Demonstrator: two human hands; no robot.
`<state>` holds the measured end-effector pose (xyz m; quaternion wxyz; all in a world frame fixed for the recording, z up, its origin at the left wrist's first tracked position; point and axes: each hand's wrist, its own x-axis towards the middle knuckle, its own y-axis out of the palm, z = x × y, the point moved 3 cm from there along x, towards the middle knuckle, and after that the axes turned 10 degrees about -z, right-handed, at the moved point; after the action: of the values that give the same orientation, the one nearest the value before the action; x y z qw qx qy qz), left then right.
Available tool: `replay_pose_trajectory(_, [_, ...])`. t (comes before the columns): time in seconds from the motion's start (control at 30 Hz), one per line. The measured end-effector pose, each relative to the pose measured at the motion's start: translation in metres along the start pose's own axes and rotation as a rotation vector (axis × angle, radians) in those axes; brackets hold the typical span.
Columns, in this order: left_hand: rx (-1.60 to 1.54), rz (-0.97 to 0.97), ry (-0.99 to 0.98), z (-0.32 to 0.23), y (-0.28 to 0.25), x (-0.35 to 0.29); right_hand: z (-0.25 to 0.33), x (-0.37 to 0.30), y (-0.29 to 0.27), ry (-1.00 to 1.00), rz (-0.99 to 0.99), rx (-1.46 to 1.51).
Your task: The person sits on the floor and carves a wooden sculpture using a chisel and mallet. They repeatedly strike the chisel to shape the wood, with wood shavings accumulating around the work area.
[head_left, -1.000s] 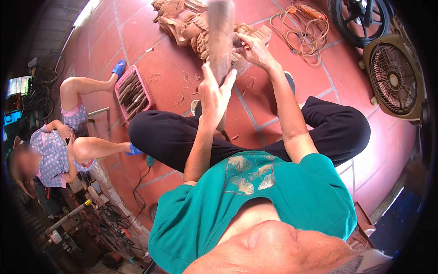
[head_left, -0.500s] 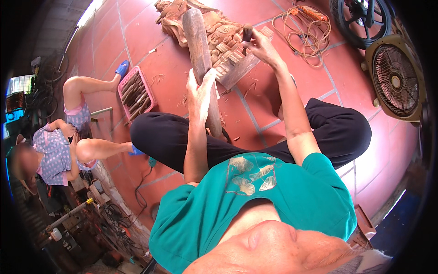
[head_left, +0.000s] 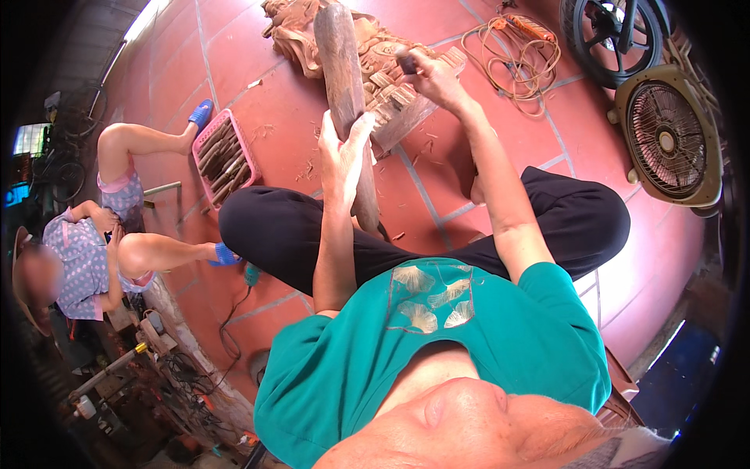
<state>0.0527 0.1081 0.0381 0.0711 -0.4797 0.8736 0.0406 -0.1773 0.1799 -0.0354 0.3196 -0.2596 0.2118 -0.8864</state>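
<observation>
My left hand (head_left: 341,164) is wrapped around a long, weathered wooden club (head_left: 341,66), which slants away from me, broad at its far end and narrower toward my lap. To its right, my right hand (head_left: 439,81) is closed on a short dark handle (head_left: 407,63); the rest of that tool is hidden or too blurred to make out. Both hands are over a brown wood carving (head_left: 293,35) with deep relief, lying on the floor at the far side. A flat wooden block (head_left: 406,125) at the carving's near edge is partly behind the club.
A pink basket (head_left: 251,166) of wooden-handled tools stands left, near a seated person (head_left: 94,250) in blue slippers. Wood chips litter the red tiled floor (head_left: 273,148). An orange extension cord (head_left: 516,66), a wheel (head_left: 613,35) and a box fan (head_left: 668,139) are at the right.
My right hand has shifted slightly left and nearer the club, and its dark handle has tilted over. The left hand keeps its hold on the club. The whole view has shifted slightly.
</observation>
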Motion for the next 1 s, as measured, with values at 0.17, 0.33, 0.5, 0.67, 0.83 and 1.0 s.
replay_pose_trajectory(0.17, [-0.047,0.006,0.021,-0.007,-0.001,-0.003,-0.007,0.001,-0.029,-0.201,-0.179,-0.170])
replay_pose_trajectory(0.33, [-0.090,0.025,0.052,-0.016,0.003,-0.007,-0.004,0.034,-0.058,-0.190,-0.227,-0.128])
replay_pose_trajectory(0.5, [-0.079,0.050,0.043,-0.012,0.005,-0.007,0.010,0.072,-0.053,0.079,0.158,0.266])
replay_pose_trajectory(0.67, [-0.052,0.038,0.050,-0.001,-0.007,-0.007,0.018,0.052,-0.073,0.149,0.481,0.144])
replay_pose_trajectory(0.83, [-0.011,0.028,-0.015,0.009,-0.007,0.000,-0.005,0.041,-0.085,0.280,0.485,0.434])
replay_pose_trajectory(1.0, [0.020,0.051,-0.064,0.016,0.001,0.005,-0.056,0.038,-0.062,0.500,0.338,0.585])
